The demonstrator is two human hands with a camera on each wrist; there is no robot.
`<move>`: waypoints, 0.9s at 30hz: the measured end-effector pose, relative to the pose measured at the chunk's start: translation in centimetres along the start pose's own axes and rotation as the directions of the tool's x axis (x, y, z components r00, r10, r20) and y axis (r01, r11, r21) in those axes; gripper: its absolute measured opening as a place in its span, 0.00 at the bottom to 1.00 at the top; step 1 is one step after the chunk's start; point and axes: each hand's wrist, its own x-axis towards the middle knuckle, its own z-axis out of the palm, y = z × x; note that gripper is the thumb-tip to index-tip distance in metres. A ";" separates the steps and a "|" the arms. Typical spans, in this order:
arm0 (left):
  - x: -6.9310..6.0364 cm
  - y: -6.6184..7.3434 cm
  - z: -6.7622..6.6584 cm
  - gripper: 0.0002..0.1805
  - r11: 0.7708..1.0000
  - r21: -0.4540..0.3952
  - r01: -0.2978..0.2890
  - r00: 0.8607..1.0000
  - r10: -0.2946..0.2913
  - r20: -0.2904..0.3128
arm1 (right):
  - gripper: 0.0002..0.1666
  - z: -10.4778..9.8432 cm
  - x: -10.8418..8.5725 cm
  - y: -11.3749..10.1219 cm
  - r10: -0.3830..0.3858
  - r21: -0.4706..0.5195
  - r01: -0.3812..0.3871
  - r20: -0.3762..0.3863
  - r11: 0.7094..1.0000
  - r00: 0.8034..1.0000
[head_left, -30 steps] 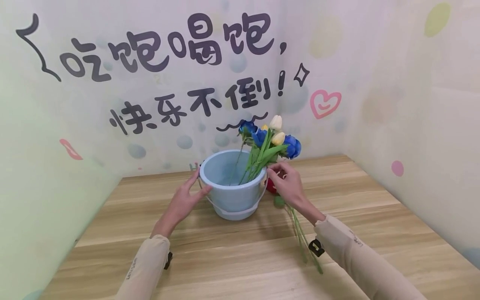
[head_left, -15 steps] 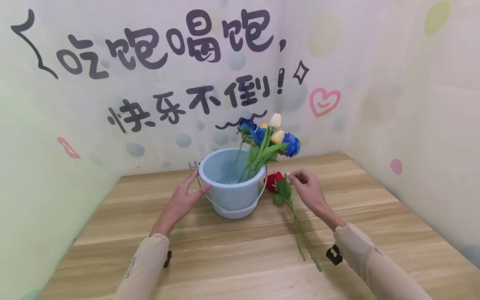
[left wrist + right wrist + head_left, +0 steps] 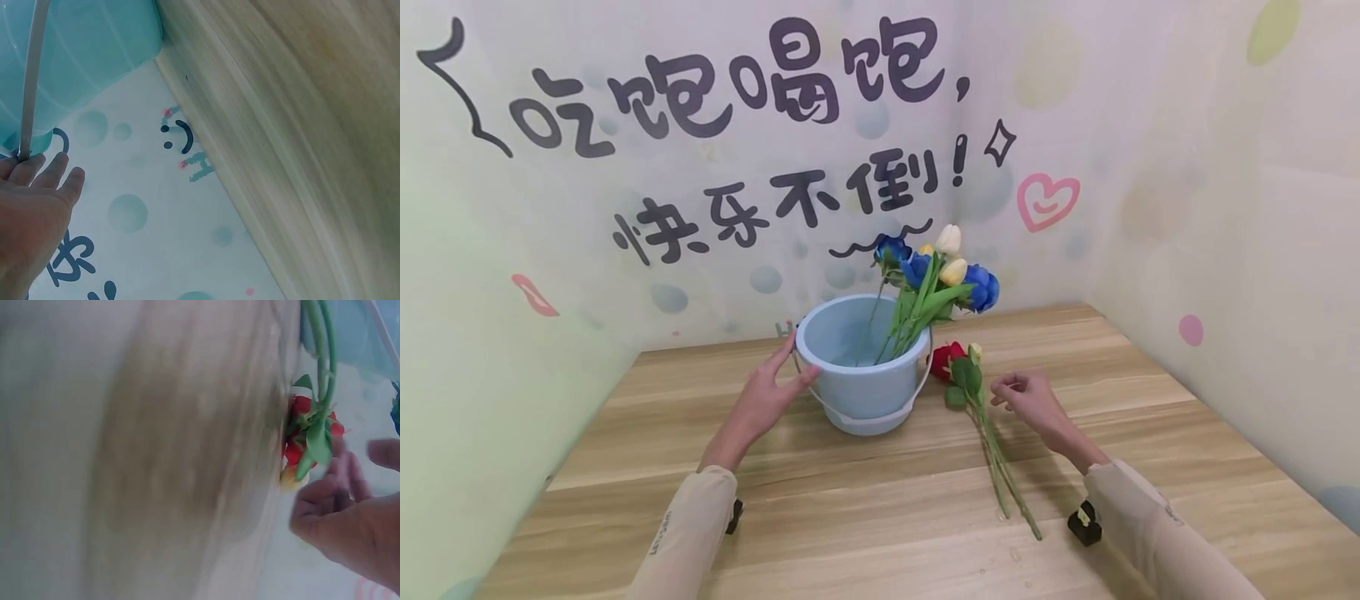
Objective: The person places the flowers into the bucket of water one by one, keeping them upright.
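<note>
A light-blue bucket (image 3: 867, 396) stands upright, with blue flowers (image 3: 981, 289) and pale tulips (image 3: 953, 272) leaning over its right rim. My left hand (image 3: 758, 412) touches the bucket's left side, thumb towards the front. In the left wrist view, that hand's (image 3: 39, 206) fingers reach the foot of the handle (image 3: 30, 87). Right of the bucket lie red flowers (image 3: 945, 362) and a small pale bloom (image 3: 974, 353), their stems towards the front. My right hand (image 3: 1033, 410), fingers loosely bent and holding nothing, hovers just right of these stems; the right wrist view shows it (image 3: 350, 519) beside the red petals (image 3: 295, 453).
The wooden table (image 3: 865, 517) meets a printed wall (image 3: 737, 308) at the back, with pale walls at left and right. Dark lettering and a pink heart mark the back wall. A black device shows at each wrist.
My right hand has left the bucket's right rim and moved right and towards the front, past the red flowers, uncovering them. My left hand has stayed against the bucket.
</note>
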 end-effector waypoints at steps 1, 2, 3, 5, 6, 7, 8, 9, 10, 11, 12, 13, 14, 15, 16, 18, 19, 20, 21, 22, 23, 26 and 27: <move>0.0 0.0 0.0 0.46 1.000 0.000 -0.001 1.000 0.001 0.001 | 0.18 0.0 -0.1 0.1 0.015 0.008 -0.015 0.017 1.000 1.000; 0.0 0.1 0.0 0.45 1.000 0.000 0.000 1.000 0.000 0.001 | 0.18 -0.1 -0.2 0.3 0.028 0.017 -0.028 0.033 0.999 0.999; 0.0 0.0 0.0 0.45 1.000 0.002 0.001 1.000 -0.001 0.001 | 0.17 -0.1 -0.2 0.4 0.040 0.025 -0.042 0.045 0.999 0.998; 0.0 0.0 0.0 0.45 1.000 0.005 0.002 1.000 -0.002 0.001 | 0.16 -0.1 -0.3 0.5 0.062 0.048 -0.065 0.069 0.997 0.996; 0.0 0.0 0.0 0.45 1.000 0.007 0.002 1.000 -0.002 0.002 | 0.16 -0.2 -0.3 0.6 0.069 0.059 -0.074 0.081 0.996 0.994; 0.0 0.0 -0.1 0.45 1.000 0.009 0.002 1.000 -0.002 0.002 | 0.15 -0.2 -0.3 0.7 0.083 0.074 -0.090 0.097 0.993 0.992; 0.0 0.0 -0.1 0.45 1.000 0.011 0.003 1.000 -0.003 0.003 | 0.15 -0.2 -0.3 0.8 0.097 0.087 -0.107 0.115 0.990 0.989; -0.1 0.0 -0.1 0.45 1.000 0.011 0.004 1.000 -0.004 0.003 | 0.15 -0.2 -0.3 0.8 0.112 0.101 -0.126 0.132 0.987 0.985; -0.1 0.0 -0.1 0.45 1.000 0.011 0.005 1.000 -0.005 0.004 | 0.15 -0.2 -0.3 0.9 0.123 0.114 -0.140 0.150 0.983 0.981; -0.1 0.0 -0.1 0.45 1.000 0.010 0.007 1.000 -0.007 0.006 | 0.15 -0.3 -0.2 1.0 0.131 0.126 -0.152 0.164 0.980 0.978; -0.1 0.0 -0.1 0.46 1.000 0.008 0.008 1.000 -0.008 0.008 | 0.15 -0.3 -0.2 1.1 0.132 0.130 -0.156 0.178 0.979 0.975; -0.1 0.1 -0.1 0.46 1.000 0.006 0.009 1.000 -0.009 0.008 | 0.15 -0.3 -0.2 1.1 0.138 0.133 -0.164 0.188 0.977 0.972; -0.1 0.1 -0.1 0.46 1.000 0.005 0.011 1.000 -0.011 0.009 | 0.14 -0.3 -0.2 1.1 0.139 0.134 -0.166 0.195 0.977 0.971; -0.1 0.1 -0.1 0.46 1.000 0.003 0.013 1.000 -0.013 0.010 | 0.14 -0.3 -0.3 1.1 0.140 0.134 -0.169 0.202 0.976 0.969; -0.1 0.1 -0.1 0.46 1.000 0.002 0.014 1.000 -0.014 0.010 | 0.13 -0.3 -0.3 1.2 0.138 0.133 -0.168 0.207 0.977 0.968; -0.1 0.1 -0.1 0.46 1.000 0.004 0.015 1.000 -0.015 0.009 | 0.13 -0.3 -0.3 1.2 0.135 0.132 -0.167 0.223 0.977 0.965; -0.1 0.2 -0.1 0.46 1.000 0.003 0.016 1.000 -0.016 0.009 | 0.12 -0.3 -0.3 1.1 0.134 0.131 -0.167 0.229 0.977 0.964; -0.1 0.2 -0.1 0.46 1.000 0.004 0.016 1.000 -0.016 0.009 | 0.12 -0.2 -0.3 1.1 0.134 0.130 -0.167 0.235 0.977 0.963; -0.1 0.2 -0.1 0.46 1.000 0.004 0.016 1.000 -0.016 0.010 | 0.12 -0.2 -0.3 1.1 0.133 0.125 -0.167 0.240 0.978 0.962; -0.1 0.2 -0.1 0.46 1.000 0.004 0.016 1.000 -0.016 0.010 | 0.12 -0.2 -0.3 1.1 0.133 0.122 -0.166 0.242 0.979 0.961; -0.1 0.2 -0.1 0.46 1.000 0.004 0.016 1.000 -0.016 0.011 | 0.12 -0.2 -0.3 1.0 0.133 0.117 -0.165 0.245 0.979 0.960; -0.1 0.2 -0.1 0.46 1.000 0.002 0.018 1.000 -0.018 0.012 | 0.12 -0.1 -0.3 1.0 0.133 0.100 -0.161 0.248 0.982 0.960; -0.1 0.2 -0.1 0.46 1.000 0.000 0.019 1.000 -0.019 0.013 | 0.13 0.0 -0.4 1.0 0.132 0.097 -0.160 0.251 0.982 0.959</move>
